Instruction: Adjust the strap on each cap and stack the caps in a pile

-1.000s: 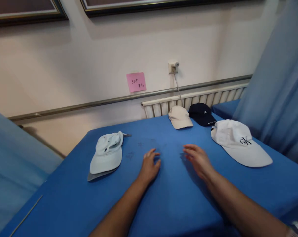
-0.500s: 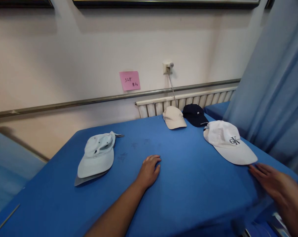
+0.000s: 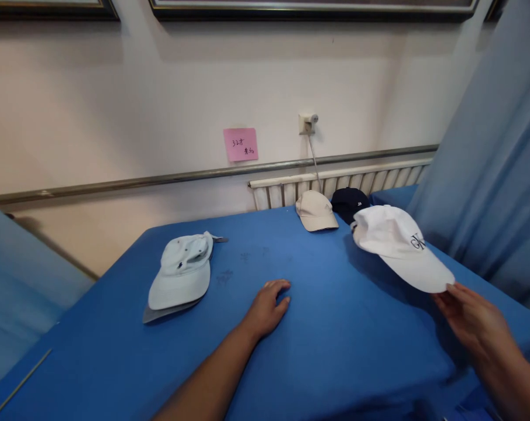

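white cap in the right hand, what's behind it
Behind the white cap is a dark cap. Its crown shows, with a small light mark; much of its brim is covered by the white cap.

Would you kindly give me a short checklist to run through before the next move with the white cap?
1. Right hand gripping white cap: ok, at the brim's edge.
2. White cap clear of blue table: ok, apparently, judging by its shadow.
3. Left hand unoccupied: ok, holding nothing.
4. Navy cap fully visible: not ok, partly behind the white cap.
5. White cap's interior empty: cannot tell, hidden.
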Tool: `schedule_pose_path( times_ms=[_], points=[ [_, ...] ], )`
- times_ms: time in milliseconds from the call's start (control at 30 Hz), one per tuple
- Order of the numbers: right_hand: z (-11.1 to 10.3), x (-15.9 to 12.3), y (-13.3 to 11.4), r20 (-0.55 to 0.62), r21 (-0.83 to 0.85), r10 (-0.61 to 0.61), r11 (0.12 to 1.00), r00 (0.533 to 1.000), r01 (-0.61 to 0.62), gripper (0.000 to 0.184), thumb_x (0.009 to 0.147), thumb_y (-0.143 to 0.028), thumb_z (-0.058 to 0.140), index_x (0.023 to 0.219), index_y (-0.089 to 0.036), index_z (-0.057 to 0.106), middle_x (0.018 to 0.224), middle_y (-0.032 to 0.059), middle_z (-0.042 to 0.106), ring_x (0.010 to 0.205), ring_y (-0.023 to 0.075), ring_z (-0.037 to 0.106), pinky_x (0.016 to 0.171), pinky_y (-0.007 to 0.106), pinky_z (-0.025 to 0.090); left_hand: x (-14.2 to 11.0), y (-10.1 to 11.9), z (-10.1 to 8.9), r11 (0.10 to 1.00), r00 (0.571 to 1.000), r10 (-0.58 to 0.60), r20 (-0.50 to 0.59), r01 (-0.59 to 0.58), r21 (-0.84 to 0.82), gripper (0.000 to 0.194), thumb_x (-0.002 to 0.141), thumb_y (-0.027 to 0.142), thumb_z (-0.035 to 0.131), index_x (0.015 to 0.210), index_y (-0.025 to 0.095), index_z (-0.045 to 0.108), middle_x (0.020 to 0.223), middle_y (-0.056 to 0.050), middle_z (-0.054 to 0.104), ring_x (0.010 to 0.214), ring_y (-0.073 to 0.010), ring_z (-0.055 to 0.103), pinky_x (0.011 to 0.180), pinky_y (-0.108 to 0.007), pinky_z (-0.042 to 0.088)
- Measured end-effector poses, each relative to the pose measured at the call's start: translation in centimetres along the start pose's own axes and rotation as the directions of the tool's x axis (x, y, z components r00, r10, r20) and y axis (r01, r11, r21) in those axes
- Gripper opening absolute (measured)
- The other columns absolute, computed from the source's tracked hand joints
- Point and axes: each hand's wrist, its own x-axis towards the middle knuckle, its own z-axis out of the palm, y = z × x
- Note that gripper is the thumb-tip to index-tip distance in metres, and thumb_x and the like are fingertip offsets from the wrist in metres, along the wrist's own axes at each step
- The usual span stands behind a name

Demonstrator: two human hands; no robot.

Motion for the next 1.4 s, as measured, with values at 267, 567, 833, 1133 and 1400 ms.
schedule_pose_path(
  times_ms=[267, 567, 833, 1133, 1400],
  points=[
    [11.2, -2.6, 2.2, 0.42, -0.192, 0.239, 0.966, 0.875, -0.171, 0.017, 0.066, -0.011, 0.068, 0.083, -0.016, 0.066, 0.083, 0.0085, 0.07, 0.068, 0.0178, 0.067, 0.061, 0.024, 0.058, 0.4, 1.3, -1.8, 0.284, 0.955, -0.144, 0.26, 0.292, -0.913, 0.041, 0.085, 0.035, 0.064, 0.122, 0.018, 0.058, 0.116, -0.011, 0.066, 0.098, -0.0229, 0.066, 0.09, -0.038, 0.049],
    [24.5, -3.6, 5.8, 0.315, -0.28, -0.083, 0.944, 0.945, 0.176, 0.03, 0.07, -0.018, 0.057, 0.099, -0.02, 0.058, 0.107, 0.0106, 0.064, 0.107, 0.0269, 0.059, 0.093, 0.043, 0.05, 0.4, -0.6, -4.2, 0.261, 0.913, -0.399, 0.082, 0.199, -0.945, 0.037, 0.078, 0.006, 0.067, 0.114, 0.013, 0.06, 0.097, -0.008, 0.07, 0.086, -0.0161, 0.068, 0.085, -0.029, 0.054],
    [22.5, -15.9, 9.0, 0.975, 0.061, -0.205, 0.605, 0.082, 0.794, 0.038, 0.08, -0.009, 0.051, 0.113, -0.025, 0.058, 0.11, 0.0054, 0.064, 0.103, 0.0218, 0.06, 0.092, 0.039, 0.048, 1.3, -2.1, -4.2, 0.581, 0.833, -0.536, -0.139, 0.245, -0.776, 0.042, 0.077, 0.017, 0.067, 0.117, 0.014, 0.056, 0.108, -0.012, 0.067, 0.095, -0.0216, 0.066, 0.082, -0.034, 0.054],
    [22.8, -13.4, 13.5, 0.916, -0.259, -0.025, 0.725, 0.401, 0.638, 0.037, 0.075, -0.003, 0.046, 0.107, -0.02, 0.055, 0.099, 0.0058, 0.062, 0.089, 0.0182, 0.065, 0.079, 0.034, 0.054, 1.1, -1.5, -3.2, 0.923, 0.983, 0.117, -0.143, -0.054, 0.381, 0.026, 0.083, 0.014, 0.053, 0.105, 0.021, 0.065, 0.106, -0.007, 0.067, 0.103, -0.0222, 0.057, 0.097, -0.041, 0.042],
    [22.7, -13.7, 13.5, 0.934, -0.243, -0.009, 0.718, 0.358, 0.652, 0.033, 0.076, -0.005, 0.047, 0.104, -0.019, 0.058, 0.101, 0.0063, 0.061, 0.09, 0.0182, 0.064, 0.081, 0.035, 0.053, 1.9, -1.4, -2.3, 0.834, 0.999, 0.025, -0.042, 0.002, 0.551, 0.019, 0.083, 0.018, 0.057, 0.099, 0.02, 0.065, 0.101, -0.007, 0.062, 0.098, -0.0235, 0.053, 0.088, -0.038, 0.042]
  ],
)
